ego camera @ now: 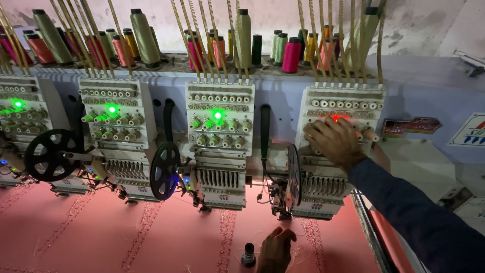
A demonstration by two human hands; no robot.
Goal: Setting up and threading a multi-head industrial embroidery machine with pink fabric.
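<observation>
My right hand (333, 141), in a dark blue sleeve, reaches up to the rightmost embroidery head (343, 151) and presses on its row of tension knobs, just under a red light (339, 118). My left hand (275, 250) rests with curled fingers on the pink fabric (101, 232) near the bottom edge, holding nothing that I can see. A small dark bobbin (248, 255) stands on the fabric just left of that hand. Embroidered vertical motifs run down the fabric below each head.
Three more embroidery heads (220, 146) stand in a row to the left, each lit green. Black sequin reels (164, 171) hang between them. Thread cones (291, 54) in pink, olive and green line the shelf above. The machine frame edge (369, 232) runs at right.
</observation>
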